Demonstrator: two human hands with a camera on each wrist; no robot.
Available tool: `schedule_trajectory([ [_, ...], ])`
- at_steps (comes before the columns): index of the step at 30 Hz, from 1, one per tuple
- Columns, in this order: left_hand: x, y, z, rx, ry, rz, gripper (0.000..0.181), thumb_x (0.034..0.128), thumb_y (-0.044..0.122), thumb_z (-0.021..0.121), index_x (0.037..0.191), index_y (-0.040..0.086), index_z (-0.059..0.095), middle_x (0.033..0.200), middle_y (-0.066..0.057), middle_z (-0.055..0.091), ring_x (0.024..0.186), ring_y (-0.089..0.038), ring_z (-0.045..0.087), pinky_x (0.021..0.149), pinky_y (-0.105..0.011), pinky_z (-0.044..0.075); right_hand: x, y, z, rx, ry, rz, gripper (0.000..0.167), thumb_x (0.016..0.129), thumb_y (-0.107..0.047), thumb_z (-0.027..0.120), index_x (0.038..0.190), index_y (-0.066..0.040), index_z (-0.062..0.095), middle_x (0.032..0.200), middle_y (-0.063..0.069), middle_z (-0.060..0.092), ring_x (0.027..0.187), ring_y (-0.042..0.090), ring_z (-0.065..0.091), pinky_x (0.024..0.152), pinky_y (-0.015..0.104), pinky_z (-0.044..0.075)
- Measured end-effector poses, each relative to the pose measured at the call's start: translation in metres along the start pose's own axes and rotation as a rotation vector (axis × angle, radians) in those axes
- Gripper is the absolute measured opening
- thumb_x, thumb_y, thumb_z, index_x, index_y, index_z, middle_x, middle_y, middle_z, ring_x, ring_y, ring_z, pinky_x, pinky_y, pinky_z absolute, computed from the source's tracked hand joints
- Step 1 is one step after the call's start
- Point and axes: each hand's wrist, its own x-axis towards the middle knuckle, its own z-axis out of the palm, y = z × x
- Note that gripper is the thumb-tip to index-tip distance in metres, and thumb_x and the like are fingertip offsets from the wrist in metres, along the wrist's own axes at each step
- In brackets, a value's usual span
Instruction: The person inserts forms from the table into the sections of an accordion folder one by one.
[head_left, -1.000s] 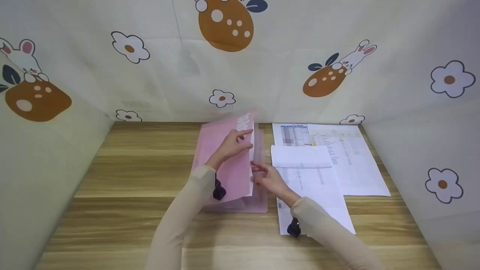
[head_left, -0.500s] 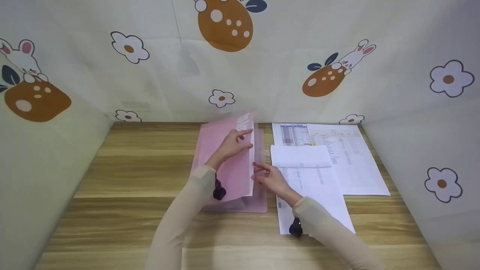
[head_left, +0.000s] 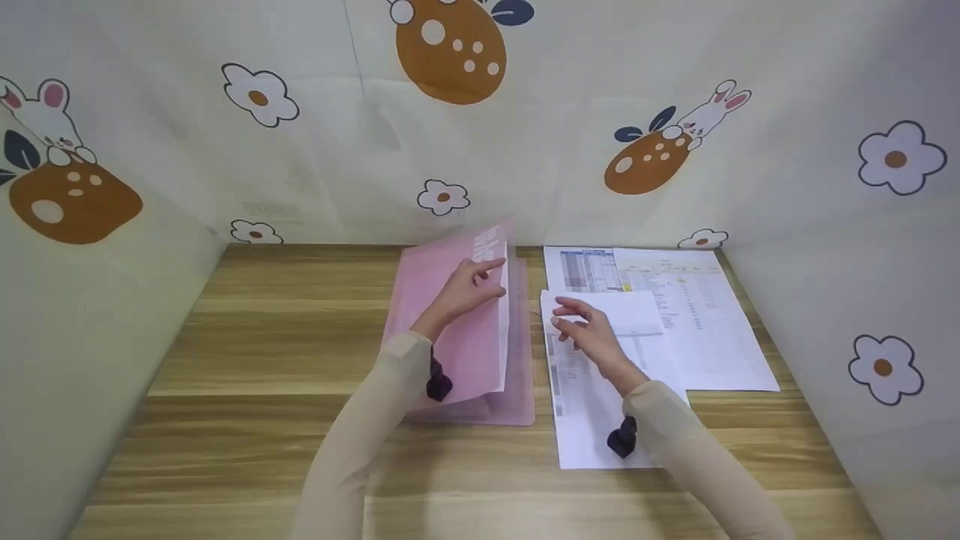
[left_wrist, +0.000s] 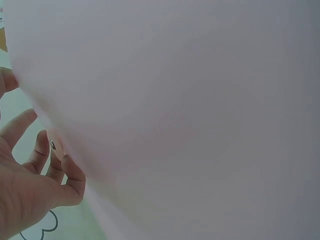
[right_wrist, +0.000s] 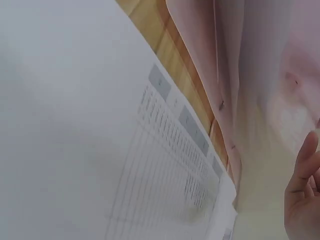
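Note:
My left hand (head_left: 466,289) grips the raised right edge of a pink folder (head_left: 463,360), thumb and index finger spread along it. White paper (head_left: 504,337) shows along that edge, under the pink cover. In the left wrist view, thumb and fingers meet the edge of a pale sheet (left_wrist: 190,110) that fills most of the picture. Over a stack of white printed sheets (head_left: 615,427), right of the folder, hovers my right hand (head_left: 589,334) with loosely bent fingers and nothing held. Whether its fingertips touch the top sheet cannot be told.
More printed sheets (head_left: 720,337) lie farther back on the right, partly under the nearer stack. Everything rests on a wood-grain table (head_left: 262,337). A patterned curtain (head_left: 540,150) with fruit, rabbits and flowers encloses its back and sides.
My right hand has left the folder's edge and moved right, over the printed sheets. My left hand stays on the folder, whose cover remains raised.

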Motion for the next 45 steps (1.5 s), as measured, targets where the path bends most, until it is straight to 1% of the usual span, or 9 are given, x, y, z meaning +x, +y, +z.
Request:
schedule_trajectory([
  [8,0.0,-0.001,-0.001,-0.003,-0.003,-0.021,0.051,0.0754,0.018,0.066,0.124,0.014,0.053,0.094,-0.009,0.044,0.082,-0.021,0.04,0.066,-0.029,0.034,0.006,0.01,-0.043,-0.048,0.058,0.107,0.043,0.084,-0.018,0.058,0.124,-0.006,0.048,0.11,0.011,0.053,0.073,0.02,0.056,0.055,0.026,0.04],
  [13,0.0,0.0,-0.001,-0.003,-0.011,-0.027,0.051,0.0755,0.019,0.066,0.125,0.015,0.052,0.095,-0.009,0.044,0.082,-0.02,0.04,0.066,-0.029,0.035,0.008,0.025,-0.071,-0.02,0.065,0.108,0.044,0.084,-0.022,0.059,0.124,-0.007,0.048,0.111,0.008,0.052,0.073,0.014,0.055,0.057,0.024,0.039],
  [17,0.0,0.001,-0.002,-0.007,-0.018,-0.034,0.052,0.0759,0.02,0.066,0.125,0.015,0.051,0.096,-0.009,0.044,0.083,-0.02,0.04,0.066,-0.029,0.035,0.006,0.034,-0.091,-0.043,0.078,0.132,0.051,0.083,-0.028,0.059,0.126,-0.005,0.045,0.112,0.009,0.051,0.08,0.017,0.055,0.062,0.027,0.04],
  [20,0.0,0.0,-0.001,-0.015,-0.015,-0.04,0.052,0.0756,0.019,0.066,0.125,0.015,0.052,0.096,-0.008,0.044,0.081,-0.02,0.039,0.065,-0.028,0.034,0.01,0.053,-0.108,-0.048,0.107,0.171,0.055,0.082,-0.031,0.061,0.127,-0.005,0.044,0.111,0.008,0.052,0.083,0.018,0.056,0.063,0.027,0.041],
  [24,0.0,-0.001,-0.001,-0.026,-0.003,-0.026,0.051,0.0749,0.017,0.066,0.124,0.014,0.053,0.094,-0.009,0.043,0.078,-0.02,0.038,0.064,-0.028,0.034,0.023,0.099,-0.134,0.013,0.123,0.173,0.057,0.079,-0.033,0.064,0.127,-0.009,0.045,0.108,0.004,0.053,0.081,0.015,0.057,0.059,0.025,0.043],
  [30,0.0,-0.001,-0.001,-0.023,0.005,-0.023,0.051,0.0745,0.018,0.066,0.124,0.013,0.053,0.094,-0.009,0.043,0.077,-0.019,0.038,0.064,-0.027,0.033,0.027,0.127,-0.154,-0.03,0.188,0.238,0.065,0.074,-0.035,0.069,0.127,-0.008,0.043,0.111,0.008,0.05,0.083,0.016,0.058,0.061,0.026,0.046],
  [37,0.0,-0.001,-0.001,-0.022,-0.005,-0.057,0.052,0.0743,0.02,0.066,0.125,0.015,0.052,0.096,-0.009,0.043,0.079,-0.02,0.039,0.063,-0.027,0.034,0.017,0.122,-0.161,-0.115,0.201,0.341,0.069,0.073,-0.039,0.068,0.129,-0.009,0.04,0.116,0.012,0.046,0.09,0.022,0.056,0.069,0.03,0.046],
  [41,0.0,0.0,-0.002,-0.02,-0.009,-0.06,0.052,0.0742,0.021,0.065,0.125,0.016,0.052,0.097,-0.009,0.044,0.079,-0.021,0.039,0.063,-0.028,0.035,0.001,0.103,-0.159,-0.166,0.168,0.384,0.074,0.074,-0.043,0.066,0.132,-0.01,0.036,0.118,0.012,0.044,0.092,0.023,0.055,0.071,0.027,0.045],
  [45,0.0,0.001,-0.002,-0.026,-0.014,-0.072,0.052,0.0748,0.022,0.065,0.125,0.017,0.052,0.098,-0.009,0.043,0.081,-0.021,0.04,0.064,-0.028,0.035,-0.016,0.078,-0.155,-0.249,0.129,0.424,0.074,0.073,-0.041,0.067,0.131,-0.007,0.035,0.115,0.012,0.044,0.084,0.02,0.054,0.064,0.025,0.044],
])
